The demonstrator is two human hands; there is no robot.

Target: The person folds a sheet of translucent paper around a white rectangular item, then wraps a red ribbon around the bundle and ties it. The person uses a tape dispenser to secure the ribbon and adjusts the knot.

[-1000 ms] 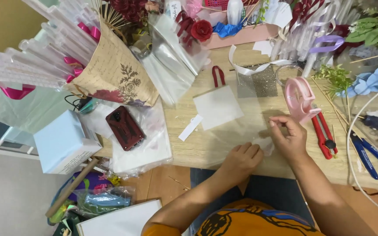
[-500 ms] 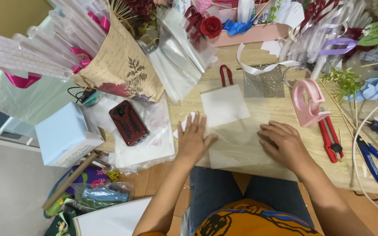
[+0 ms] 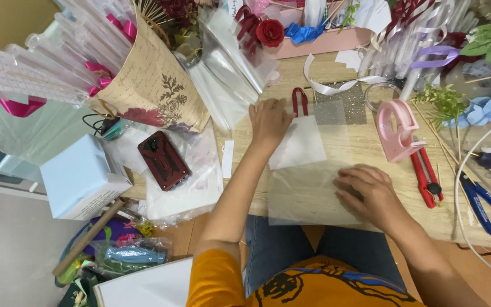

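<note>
Both hands lie flat with fingers open on one clear cellophane sheet spread over the wooden surface, left hand by one white paper square, right hand near one pink tape dispenser and one red utility knife.

A red phone lies left on the tabletop, beside a pale blue box. At right stand a pink tape dispenser and a red cutter.
</note>
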